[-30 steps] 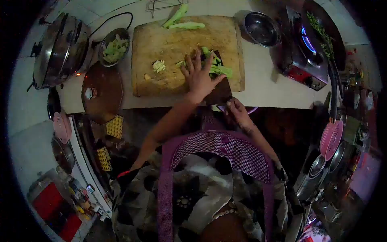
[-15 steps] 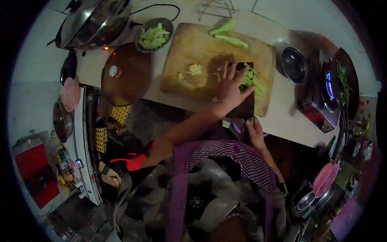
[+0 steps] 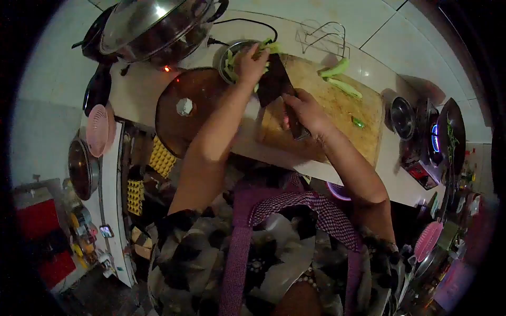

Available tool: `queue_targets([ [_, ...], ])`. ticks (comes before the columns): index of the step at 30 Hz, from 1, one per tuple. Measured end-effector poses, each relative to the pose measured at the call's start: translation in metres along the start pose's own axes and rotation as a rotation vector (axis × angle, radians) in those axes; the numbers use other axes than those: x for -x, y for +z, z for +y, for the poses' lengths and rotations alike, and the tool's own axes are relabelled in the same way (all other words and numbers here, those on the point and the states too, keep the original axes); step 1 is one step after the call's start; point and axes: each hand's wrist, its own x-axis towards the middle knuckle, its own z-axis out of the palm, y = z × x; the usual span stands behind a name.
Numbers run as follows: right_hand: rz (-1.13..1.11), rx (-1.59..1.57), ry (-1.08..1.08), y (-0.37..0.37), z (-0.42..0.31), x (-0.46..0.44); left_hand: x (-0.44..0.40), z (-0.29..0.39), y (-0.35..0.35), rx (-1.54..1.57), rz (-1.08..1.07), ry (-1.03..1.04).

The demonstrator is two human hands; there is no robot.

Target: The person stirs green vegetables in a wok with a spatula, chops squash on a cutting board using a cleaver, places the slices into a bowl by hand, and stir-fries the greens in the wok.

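Observation:
My right hand is wrapped round the handle of a dark, broad-bladed cleaver. The blade reaches from the cutting board to the edge of a bowl of pale green vegetable pieces. Over that bowl, beside the blade, my left hand has its fingers apart among the pieces; some green ones lie at the blade's far end. Two longer green vegetable pieces rest at the back of the board. A small green scrap lies on its right side.
A large steel pot stands at the back left, by a round brown lid. At right are a dark metal bowl and a lit gas stove with a wok holding greens. A wire rack stands behind the board.
Both hands have moved left and away from me, from the board to the bowl. The cleaver has travelled with them, and the chopped green pieces have left the board. The view has shifted too.

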Motion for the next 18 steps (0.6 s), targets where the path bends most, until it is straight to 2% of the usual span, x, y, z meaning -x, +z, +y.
queue_targets([
  [3, -0.013, 0.072, 0.008, 0.005, -0.007, -0.001, -0.035, -0.075, 0.005, -0.121, 0.104, 0.077],
  [4, 0.016, 0.079, -0.002, 0.003, -0.01, 0.003, -0.036, -0.081, 0.004, 0.063, 0.046, -0.091],
  [5, 0.043, 0.089, -0.009, -0.001, -0.013, 0.008, -0.04, -0.087, 0.003, 0.029, 0.077, -0.048],
  [10, 0.249, -0.026, -0.097, -0.024, -0.012, 0.048, -0.04, -0.085, -0.023, -0.004, 0.206, 0.107],
  [13, 0.364, -0.058, -0.145, -0.055, 0.018, 0.075, -0.031, -0.074, -0.031, -0.023, 0.124, 0.082],
  [14, 0.407, -0.122, -0.17, -0.062, 0.026, 0.086, -0.026, -0.069, -0.027, 0.002, 0.146, 0.248],
  [15, 0.46, -0.185, -0.192, -0.071, 0.035, 0.1, -0.013, -0.056, -0.019, -0.014, 0.081, 0.293],
  [16, 0.47, -0.17, -0.328, -0.088, 0.058, 0.109, 0.003, -0.037, -0.012, -0.027, 0.015, 0.338],
  [17, 0.572, -0.213, -0.342, -0.101, 0.077, 0.12, 0.018, -0.018, -0.004, -0.034, -0.049, 0.383],
  [18, 0.666, -0.253, -0.361, -0.112, 0.095, 0.13, 0.035, 0.003, 0.01, 0.012, -0.145, 0.543],
])
